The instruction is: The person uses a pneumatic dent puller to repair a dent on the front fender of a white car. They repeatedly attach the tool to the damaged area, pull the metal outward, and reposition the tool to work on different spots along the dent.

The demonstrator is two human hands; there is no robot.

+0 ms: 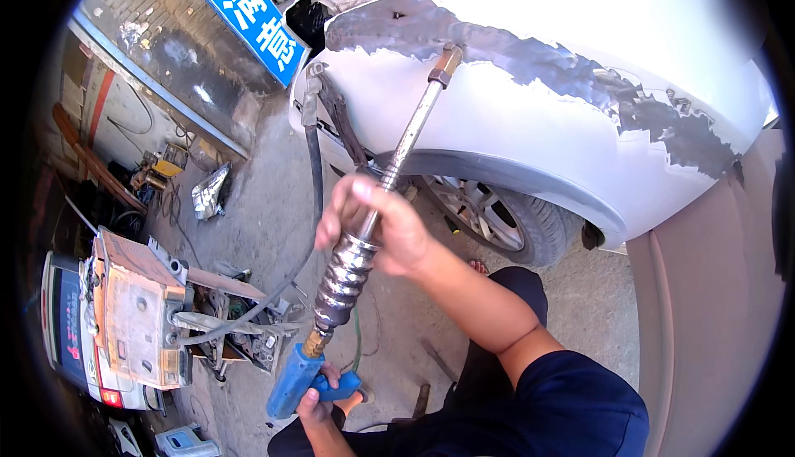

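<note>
A slide-hammer dent puller [411, 130] slants up across the middle, with a blue pistol-style handle [296, 378] and a ridged chrome weight [344, 283] on its rod. My left hand [313, 407] is closed round the blue grip at the bottom. Higher up, my right hand [393, 229] curls loosely round the rod, just above the weight. The rod's brass-coloured tip [448, 64] meets or overlaps the lower edge of a bare grey strip [530, 68] on the white car fender [513, 126]; whether it is fixed there I cannot tell.
Below the fender is a car wheel [489, 217]. A clamp with a thick grey cable [315, 175] hangs at the fender's front, running to a worn boxy machine [145, 312] at left. A loose headlight [211, 192] lies on the floor. A blue sign [248, 10] leans behind.
</note>
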